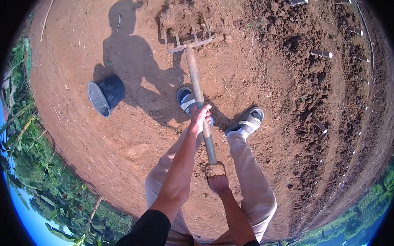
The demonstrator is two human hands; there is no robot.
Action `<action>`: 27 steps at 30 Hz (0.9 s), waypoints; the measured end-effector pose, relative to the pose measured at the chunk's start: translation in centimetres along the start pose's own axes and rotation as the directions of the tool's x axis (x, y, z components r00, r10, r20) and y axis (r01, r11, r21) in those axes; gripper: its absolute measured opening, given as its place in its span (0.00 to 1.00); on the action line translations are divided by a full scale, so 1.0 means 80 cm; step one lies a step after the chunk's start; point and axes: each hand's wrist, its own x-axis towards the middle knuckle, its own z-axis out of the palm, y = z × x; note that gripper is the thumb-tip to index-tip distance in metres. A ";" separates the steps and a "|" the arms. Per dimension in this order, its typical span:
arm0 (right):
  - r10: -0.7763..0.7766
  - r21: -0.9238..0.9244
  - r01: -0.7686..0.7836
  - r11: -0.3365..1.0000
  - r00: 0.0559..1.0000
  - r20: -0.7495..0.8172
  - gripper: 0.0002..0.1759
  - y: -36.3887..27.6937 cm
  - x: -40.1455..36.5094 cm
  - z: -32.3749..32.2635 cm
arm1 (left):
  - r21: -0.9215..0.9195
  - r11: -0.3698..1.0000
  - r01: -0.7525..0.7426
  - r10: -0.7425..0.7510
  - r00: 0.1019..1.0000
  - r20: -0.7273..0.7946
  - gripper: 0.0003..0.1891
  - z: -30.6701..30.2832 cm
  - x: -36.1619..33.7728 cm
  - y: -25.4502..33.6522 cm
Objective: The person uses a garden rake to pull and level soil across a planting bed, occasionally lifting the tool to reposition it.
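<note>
Garden fork (197, 86) held out across reddish ground (238, 59), left hand (200, 117) clenched around the shaft (209, 144), right hand (218, 183) clenched around the end handle (214, 164), tines (196, 36) amid clumped soil (179, 16) ahead of both sandals (250, 121). Dark bucket (114, 91) toward the ground's left edge, leafy greenery (60, 179) beyond; pale-ended cut stems (322, 53) in rows toward the right edge.

Sunlit ground (268, 82)

We see brown ground spreading all round the fingers (207, 107), with rougher, darker soil (304, 100) to their right. Greenery (47, 178) lies well left of them and back right, blue sky (24, 208) beyond. A crisp shadow (130, 55) falls ahead-left of them.
</note>
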 end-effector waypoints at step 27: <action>-0.118 -0.270 0.045 0.962 0.958 -0.260 0.21 -0.195 -0.130 -0.694 | 0.032 0.999 -0.043 0.024 0.894 0.448 0.20 -0.011 -0.387 0.175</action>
